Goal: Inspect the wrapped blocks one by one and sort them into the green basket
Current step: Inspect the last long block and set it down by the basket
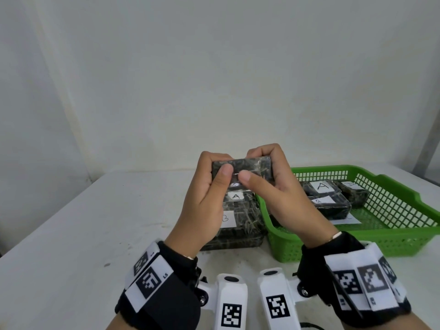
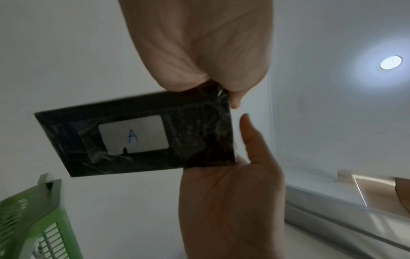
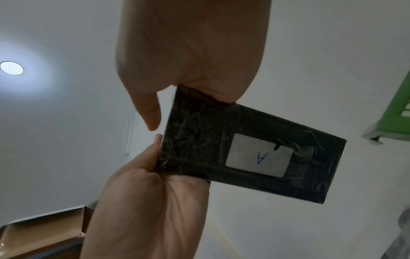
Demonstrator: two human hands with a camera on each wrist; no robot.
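Observation:
Both hands hold one dark wrapped block (image 1: 241,170) up above the table, thumbs on its near face. My left hand (image 1: 207,189) grips its left end and my right hand (image 1: 271,186) its right end. Its white label with the letter A (image 2: 133,135) faces away from the head view and shows in both wrist views (image 3: 258,155). The green basket (image 1: 357,244) stands at the right and holds three wrapped blocks, one labelled A (image 1: 321,186) and one B (image 1: 331,204). Under my hands a stack of wrapped blocks (image 1: 240,220) lies on the table, labelled A and B.
The white table (image 1: 71,234) stretches to the left and meets a plain wall behind. A loose paper label (image 1: 345,220) lies on the basket floor. The basket's corner (image 2: 29,219) shows in the left wrist view. Brown cardboard (image 3: 40,233) sits low in the right wrist view.

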